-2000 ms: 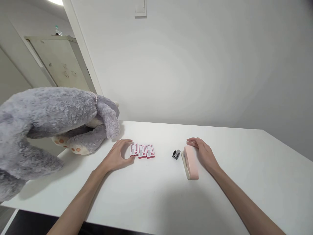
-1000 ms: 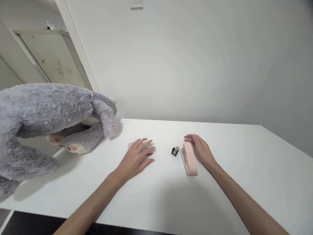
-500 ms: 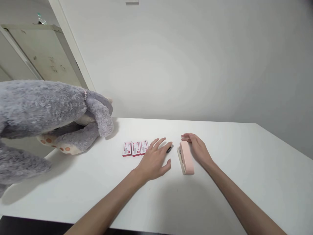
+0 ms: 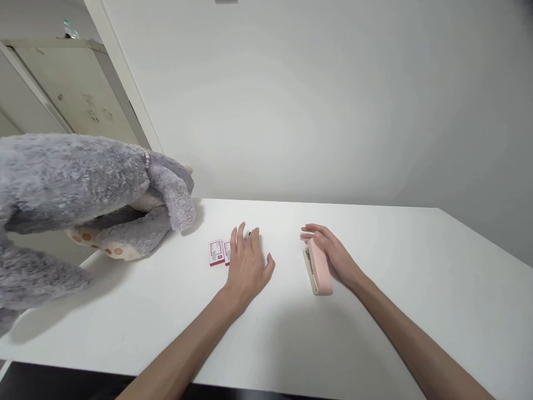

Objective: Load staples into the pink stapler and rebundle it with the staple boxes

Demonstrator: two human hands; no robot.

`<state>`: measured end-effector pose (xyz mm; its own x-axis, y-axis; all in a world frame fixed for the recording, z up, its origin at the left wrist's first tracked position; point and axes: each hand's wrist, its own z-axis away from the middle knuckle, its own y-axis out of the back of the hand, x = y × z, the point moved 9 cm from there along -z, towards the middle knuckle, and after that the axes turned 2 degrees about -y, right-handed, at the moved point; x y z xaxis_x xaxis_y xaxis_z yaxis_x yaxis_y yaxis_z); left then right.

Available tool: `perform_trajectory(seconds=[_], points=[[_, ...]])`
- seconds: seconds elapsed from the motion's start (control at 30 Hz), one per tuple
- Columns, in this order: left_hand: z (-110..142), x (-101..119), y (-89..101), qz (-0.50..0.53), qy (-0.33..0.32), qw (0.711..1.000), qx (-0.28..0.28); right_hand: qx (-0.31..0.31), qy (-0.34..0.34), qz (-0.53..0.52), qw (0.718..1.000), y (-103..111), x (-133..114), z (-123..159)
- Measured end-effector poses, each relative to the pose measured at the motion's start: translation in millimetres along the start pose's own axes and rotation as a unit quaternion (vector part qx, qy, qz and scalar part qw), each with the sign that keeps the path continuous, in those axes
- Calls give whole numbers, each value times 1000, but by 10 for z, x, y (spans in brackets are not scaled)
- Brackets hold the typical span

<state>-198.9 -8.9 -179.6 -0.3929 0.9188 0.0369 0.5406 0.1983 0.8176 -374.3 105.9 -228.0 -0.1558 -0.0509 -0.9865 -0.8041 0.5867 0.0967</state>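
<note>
My left hand (image 4: 246, 269) is palm down with its fingers spread, over the right part of a row of small red-and-white boxes (image 4: 216, 253). One box shows fully; the others are partly or wholly covered. By the tips of my index and middle fingers, a bit of a small black object (image 4: 250, 234) shows; most of it is hidden. A pink stapler (image 4: 320, 269) with a cream base lies on the table. My right hand (image 4: 335, 253) rests against its right side and far end, fingers stretched out past the end rather than wrapped round it.
A big grey plush toy (image 4: 75, 178) leans across the left side of the white table (image 4: 375, 333). Behind the table stands a pale wall (image 4: 312, 111). A metal cabinet (image 4: 70, 89) with a plastic bottle (image 4: 70, 29) on top is at the far left.
My left hand has moved left over the boxes, and the small black object has shifted left along with it. My right hand's fingers have come closer over the stapler's far end.
</note>
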Motion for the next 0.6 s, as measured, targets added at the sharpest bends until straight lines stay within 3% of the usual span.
perform_trajectory(seconds=[0.2,0.43,0.6], points=[[-8,104,44,49,-43,998,-2,-65,-19,-29,997,-173,-58,88],[37,334,24,170,-137,974,-55,-126,-43,-79,988,-332,-66,127],[56,404,-10,207,-150,960,-111,-152,-56,-60,985,-404,-102,151]])
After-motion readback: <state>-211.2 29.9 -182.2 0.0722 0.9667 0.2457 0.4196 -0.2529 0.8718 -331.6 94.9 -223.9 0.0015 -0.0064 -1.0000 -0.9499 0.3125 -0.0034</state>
